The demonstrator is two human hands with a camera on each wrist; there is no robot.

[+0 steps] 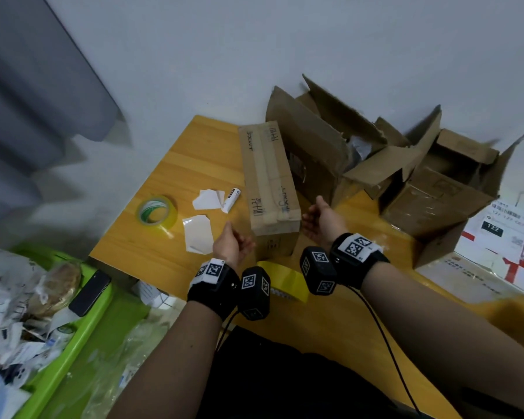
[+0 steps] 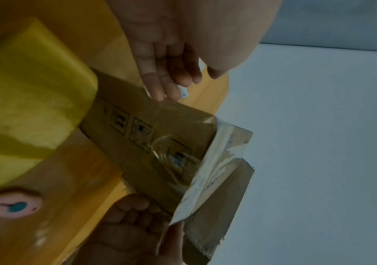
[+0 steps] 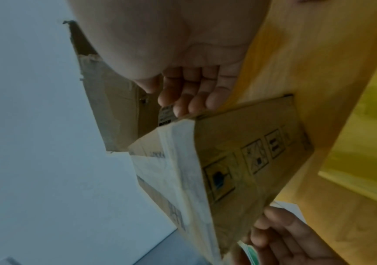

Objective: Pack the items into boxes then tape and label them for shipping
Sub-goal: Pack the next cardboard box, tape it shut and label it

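A long cardboard box (image 1: 270,182), sealed with tape and marked with handwriting, lies on the wooden table (image 1: 194,152). My left hand (image 1: 235,241) is open beside the box's near left corner, palm toward it. My right hand (image 1: 318,220) is open on the box's right side, palm facing in. The left wrist view has my left fingers (image 2: 160,77) straight at the edge of the box (image 2: 155,136). In the right wrist view my right fingers (image 3: 194,93) reach the box (image 3: 239,152). I cannot tell whether either hand touches it. A yellow tape roll (image 1: 285,279) lies by my wrists.
A clear tape roll (image 1: 156,211), a white marker (image 1: 232,199) and label backing papers (image 1: 197,234) lie left of the box. Open cardboard boxes (image 1: 436,182) stand at the back right, with mailers (image 1: 508,237) beyond. A green bin (image 1: 82,313) with clutter and a phone (image 1: 90,293) sits left.
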